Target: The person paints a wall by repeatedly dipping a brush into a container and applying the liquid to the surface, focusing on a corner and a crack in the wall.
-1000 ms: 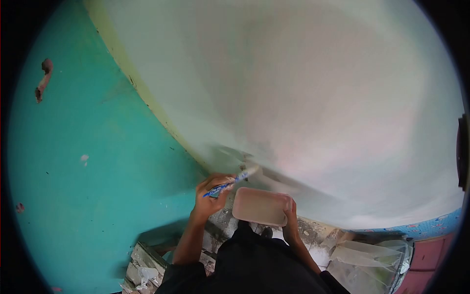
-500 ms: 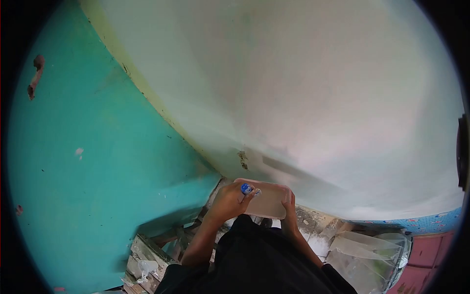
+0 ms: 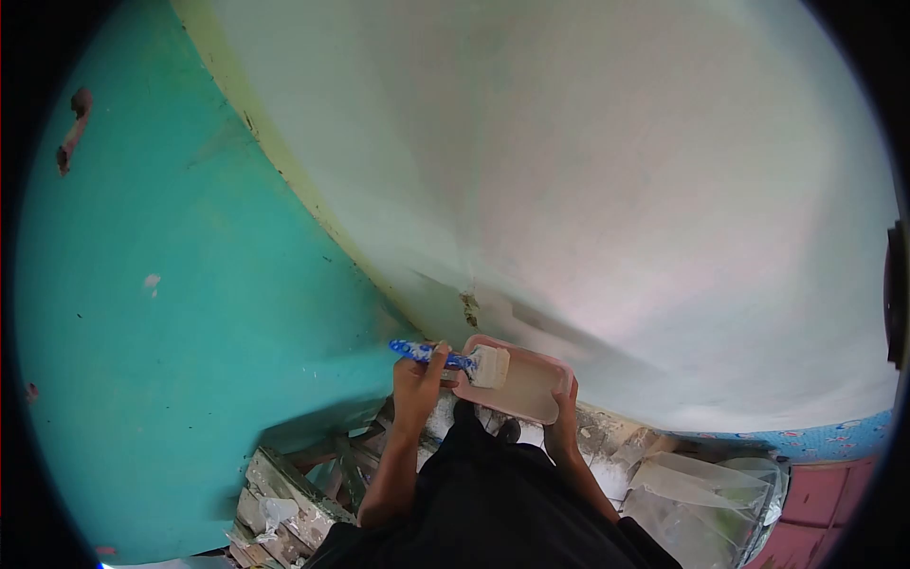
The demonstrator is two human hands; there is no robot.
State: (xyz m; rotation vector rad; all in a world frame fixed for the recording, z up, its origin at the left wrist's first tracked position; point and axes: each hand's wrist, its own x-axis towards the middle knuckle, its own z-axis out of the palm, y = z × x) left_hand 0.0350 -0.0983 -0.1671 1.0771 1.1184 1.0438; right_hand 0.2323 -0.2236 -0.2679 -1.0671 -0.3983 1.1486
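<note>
A paintbrush (image 3: 489,366) with a blue, paint-smeared handle is gripped in my left hand (image 3: 417,384). Its white-coated bristles lie over the left part of a shallow pink tray (image 3: 531,381), which has pale paint in it. My right hand (image 3: 563,417) is closed on the tray's right edge, thumb over the rim and the other fingers mostly hidden beneath. The tray is held in front of my body, tilted slightly, close to the foot of the whitish wall (image 3: 607,190).
A teal wall (image 3: 190,284) meets the white one in a corner along a yellowish strip. Worn wooden boards (image 3: 284,493) stand at the lower left. To the lower right are a plastic-covered box (image 3: 701,503) and a pink panel (image 3: 820,503). White floor tiles show below.
The brush has swung from pointing up at me to lying nearly level, bristles over the tray. My left hand has shifted left and turned; my right still holds the tray.
</note>
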